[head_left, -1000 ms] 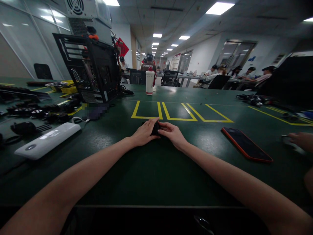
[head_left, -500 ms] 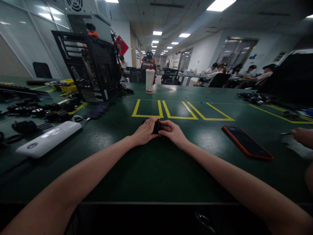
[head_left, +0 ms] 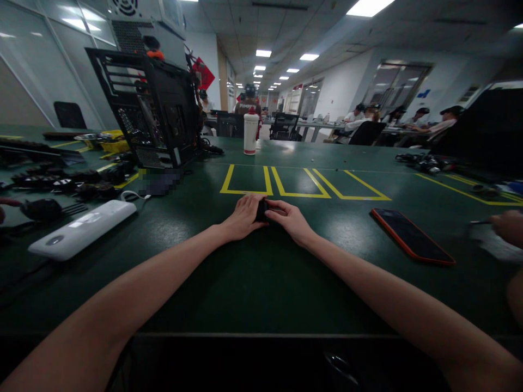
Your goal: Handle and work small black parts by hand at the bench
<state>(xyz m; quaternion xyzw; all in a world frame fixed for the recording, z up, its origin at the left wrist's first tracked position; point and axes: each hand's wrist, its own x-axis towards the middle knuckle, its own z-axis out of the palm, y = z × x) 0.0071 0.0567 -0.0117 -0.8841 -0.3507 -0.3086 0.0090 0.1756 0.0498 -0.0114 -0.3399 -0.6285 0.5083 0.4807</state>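
Observation:
Between my two hands, low over the green table (head_left: 261, 283), is a small black object (head_left: 261, 210); its kind is hidden by my fingers. My left hand (head_left: 244, 216) wraps round it from the left, back of the hand upward. From the right, my right hand (head_left: 289, 220) pinches its side with thumb and fingers. Just beyond my hands, yellow tape outlines (head_left: 300, 196) mark the tabletop.
A phone with an orange edge (head_left: 412, 236) lies to the right, near another person's hand (head_left: 508, 227). At left are a white power strip (head_left: 84, 230), cables and an open black computer case (head_left: 153, 109). A white bottle (head_left: 250, 133) stands farther back.
My left hand has shifted slightly on the black object, and my right fingers have moved a little against it. Part of another hand has appeared at the far left edge.

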